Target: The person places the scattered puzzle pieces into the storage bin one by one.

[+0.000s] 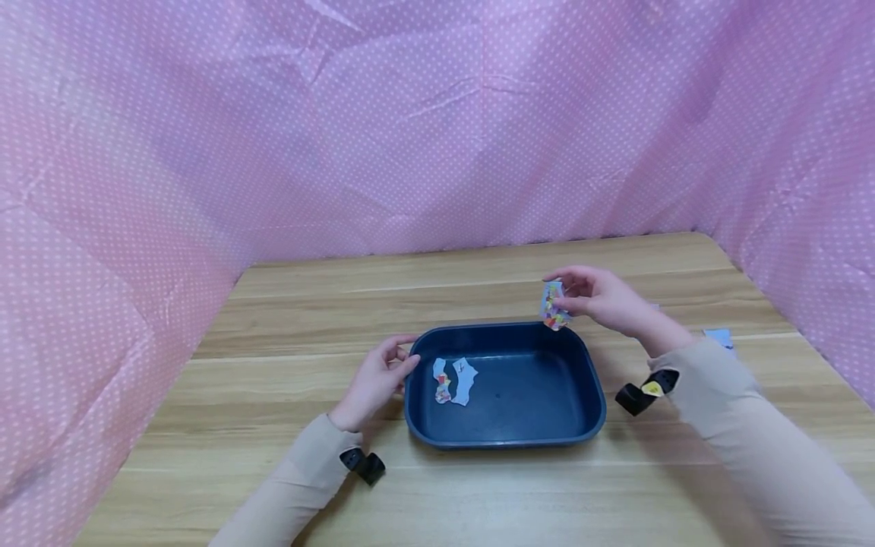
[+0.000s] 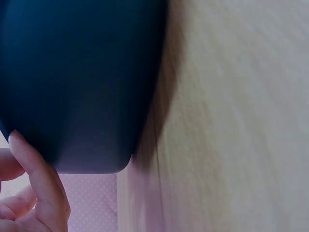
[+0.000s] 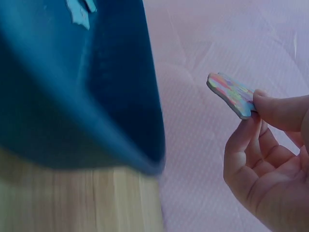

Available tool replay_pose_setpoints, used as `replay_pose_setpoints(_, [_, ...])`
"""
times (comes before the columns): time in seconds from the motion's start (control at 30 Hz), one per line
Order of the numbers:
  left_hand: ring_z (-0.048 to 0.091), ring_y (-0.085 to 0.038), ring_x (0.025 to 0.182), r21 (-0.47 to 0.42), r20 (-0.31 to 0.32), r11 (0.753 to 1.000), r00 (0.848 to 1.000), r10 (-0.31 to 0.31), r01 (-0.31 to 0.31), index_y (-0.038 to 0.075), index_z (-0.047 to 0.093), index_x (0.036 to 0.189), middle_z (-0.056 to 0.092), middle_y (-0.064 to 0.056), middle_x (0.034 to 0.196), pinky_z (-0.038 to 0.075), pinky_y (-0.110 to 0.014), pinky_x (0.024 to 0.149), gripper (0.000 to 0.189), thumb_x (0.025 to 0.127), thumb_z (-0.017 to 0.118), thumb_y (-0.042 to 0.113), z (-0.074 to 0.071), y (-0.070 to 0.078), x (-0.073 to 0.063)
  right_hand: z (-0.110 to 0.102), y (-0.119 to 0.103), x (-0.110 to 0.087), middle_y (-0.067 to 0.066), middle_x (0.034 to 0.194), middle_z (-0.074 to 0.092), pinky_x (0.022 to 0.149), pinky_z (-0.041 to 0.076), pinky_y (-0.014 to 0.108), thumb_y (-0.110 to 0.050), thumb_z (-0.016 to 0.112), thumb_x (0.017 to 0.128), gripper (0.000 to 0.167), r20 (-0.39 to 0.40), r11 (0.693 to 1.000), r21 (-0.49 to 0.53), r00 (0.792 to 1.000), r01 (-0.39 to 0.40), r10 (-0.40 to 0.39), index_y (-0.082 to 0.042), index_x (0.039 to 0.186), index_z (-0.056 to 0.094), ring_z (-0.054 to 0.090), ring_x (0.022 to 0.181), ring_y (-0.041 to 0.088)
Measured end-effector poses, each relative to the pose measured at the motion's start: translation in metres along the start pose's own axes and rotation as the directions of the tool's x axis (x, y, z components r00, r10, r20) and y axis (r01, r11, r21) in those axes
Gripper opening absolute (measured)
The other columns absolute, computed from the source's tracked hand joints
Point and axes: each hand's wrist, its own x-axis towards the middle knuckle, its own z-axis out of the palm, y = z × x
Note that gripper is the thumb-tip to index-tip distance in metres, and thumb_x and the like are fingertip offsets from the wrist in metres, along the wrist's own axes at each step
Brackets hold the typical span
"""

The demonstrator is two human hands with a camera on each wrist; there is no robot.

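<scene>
We see a right hand (image 1: 604,298) pinching a pale-blue, multicoloured puzzle piece (image 1: 552,310); left hand (image 1: 374,380) gripping a navy tray (image 1: 536,395); wood-grain table (image 1: 492,494) below their fingers (image 3: 236,147); pink polka-dot cloth (image 1: 437,152) beyond.

Pink cloth (image 1: 437,144), white-dotted, creased, hung behind and at both sides. Wood-grain surface (image 1: 266,365), softly lit.

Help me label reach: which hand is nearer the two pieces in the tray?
Left. The left hand grips the tray by its left edge, beside both pieces; the right hand is near the far right corner, pinching another piece.
</scene>
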Motion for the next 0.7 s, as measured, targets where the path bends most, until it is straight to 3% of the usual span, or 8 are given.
replay_pose_setpoints(0.13, [0.055, -0.015, 0.061, -0.012, 0.003, 1.0, 1.0, 0.005, -0.005, 0.012, 0.052, 0.132, 0.054, -0.01, 0.09, 0.051, -0.025, 0.058, 0.038, 0.095, 0.057, 0.012, 0.0, 0.0, -0.001, 0.01, -0.007, 0.009, 0.016, 0.101, 0.055, 0.073, 0.056, 0.029, -0.005, 0.063, 0.089, 0.038, 0.023, 1.0, 0.028, 1.0, 0.015, -0.015, -0.001, 0.126, 0.054, 0.06, 0.085, 0.01])
replay_pose_setpoints(0.33, [0.054, -0.015, 0.061, -0.017, 0.002, 1.0, 1.0, 0.0, 0.0, 0.012, 0.052, 0.132, 0.054, -0.011, 0.091, 0.051, -0.025, 0.059, 0.037, 0.095, 0.057, 0.011, 0.0, 0.0, -0.001, 0.029, -0.016, 0.02, 0.016, 0.101, 0.057, 0.071, 0.053, 0.023, -0.005, 0.067, 0.087, 0.036, 0.06, 0.998, 0.02, 0.996, 0.066, -0.067, -0.002, 0.122, 0.059, 0.058, 0.086, 0.017])
replay_pose_setpoints(0.47, [0.054, -0.015, 0.061, -0.016, 0.011, 1.0, 1.0, 0.008, -0.008, 0.012, 0.052, 0.133, 0.055, -0.012, 0.092, 0.051, -0.024, 0.058, 0.038, 0.095, 0.057, 0.012, -0.001, 0.001, -0.001, 0.043, -0.02, 0.027, 0.017, 0.098, 0.061, 0.07, 0.05, 0.023, -0.005, 0.068, 0.085, 0.034, 0.087, 0.991, 0.012, 0.987, 0.135, -0.136, -0.001, 0.118, 0.061, 0.059, 0.084, 0.018])
replay_pose_setpoints(0.7, [0.054, -0.015, 0.06, -0.01, 0.015, 1.0, 1.0, 0.006, -0.006, 0.013, 0.052, 0.133, 0.054, -0.01, 0.092, 0.051, -0.024, 0.058, 0.039, 0.094, 0.058, 0.013, -0.001, 0.003, -0.003, 0.061, -0.029, 0.034, 0.013, 0.096, 0.064, 0.073, 0.051, 0.025, -0.005, 0.067, 0.086, 0.033, 0.168, 0.984, 0.036, 0.97, 0.173, -0.177, -0.001, 0.118, 0.061, 0.062, 0.084, 0.017])
